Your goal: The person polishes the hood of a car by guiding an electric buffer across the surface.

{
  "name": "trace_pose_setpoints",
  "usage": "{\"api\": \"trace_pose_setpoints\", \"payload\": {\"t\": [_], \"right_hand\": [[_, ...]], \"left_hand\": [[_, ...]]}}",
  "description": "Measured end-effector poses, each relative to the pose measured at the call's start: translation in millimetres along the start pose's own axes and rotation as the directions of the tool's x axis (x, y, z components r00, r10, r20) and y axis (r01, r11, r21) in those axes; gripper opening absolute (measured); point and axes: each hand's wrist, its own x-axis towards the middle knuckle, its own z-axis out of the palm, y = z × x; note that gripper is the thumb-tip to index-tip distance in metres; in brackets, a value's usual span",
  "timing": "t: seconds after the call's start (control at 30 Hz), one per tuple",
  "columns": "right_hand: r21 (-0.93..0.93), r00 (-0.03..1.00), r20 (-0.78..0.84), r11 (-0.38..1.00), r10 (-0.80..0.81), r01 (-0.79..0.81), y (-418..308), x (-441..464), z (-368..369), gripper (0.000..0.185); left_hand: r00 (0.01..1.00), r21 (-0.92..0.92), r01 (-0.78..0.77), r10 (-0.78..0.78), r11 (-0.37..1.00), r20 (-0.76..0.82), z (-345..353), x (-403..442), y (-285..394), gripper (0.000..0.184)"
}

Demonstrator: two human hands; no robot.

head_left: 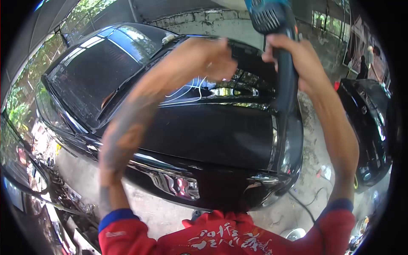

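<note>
My right hand [293,55] is wrapped round the black handle of a blue and black corded power tool, which looks like a car polisher [270,19]. Its working end runs out of view at the top edge. My left hand [210,59] hovers over the black car's bonnet [212,131], apart from the tool. Motion blurs its fingers; they look partly bent, and whether anything is in them cannot be told. Thin white lines [187,101] show on the glossy bonnet below that hand; they may be a cord or reflections.
A second dark car [369,123] stands at the right. A power cord [301,204] trails over the concrete floor [153,212]. A metal bowl [294,233] sits low right. Car parts and clutter [63,199] lie at left. Another person [369,59] is in the far right background.
</note>
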Motion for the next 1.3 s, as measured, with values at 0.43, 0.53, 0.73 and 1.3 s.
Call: {"api": "trace_pose_setpoints", "payload": {"t": [0.43,0.53,0.73,1.3], "right_hand": [[-0.367,0.929,-0.103,0.854,0.357,-0.369,17,-16,0,0.028],[-0.422,0.900,-0.130,0.798,0.417,-0.430,24,4,-13,0.024],[-0.446,0.778,-0.171,0.657,0.604,-0.608,47,37,-39,0.027],[0.037,0.577,-0.022,0.577,0.817,-0.816,176,187,3,0.055]], "left_hand": [[0.854,-0.712,-0.415,-0.027,0.567,-0.519,54,148,-18,0.074],[0.883,-0.776,-0.337,-0.108,0.533,-0.457,51,175,-28,0.069],[0.796,-0.746,-0.129,-0.380,0.654,-0.471,69,242,-65,0.087],[0.696,-0.774,0.209,-0.647,0.598,-0.312,-33,369,-210,0.111]]}}
